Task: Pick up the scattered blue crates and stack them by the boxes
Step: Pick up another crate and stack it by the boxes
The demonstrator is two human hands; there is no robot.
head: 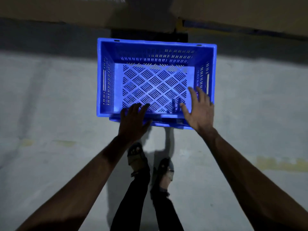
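A blue slotted crate [106, 77] stands open side up in the middle of the view, on top of another blue crate [168, 124] whose rim shows just under its near edge. My left hand [133, 122] hovers at the near rim on the left with its fingers spread, holding nothing. At the near right corner, my right hand [199, 109] is open over the rim with fingers straight. Whether either hand touches the crate is unclear.
Brown cardboard boxes [241, 12] run along the far side, just behind the crates. A dark object [150, 35] sits between the boxes and the crate. My feet in sandals [150, 162] stand on the grey concrete floor [50, 114] below the crates.
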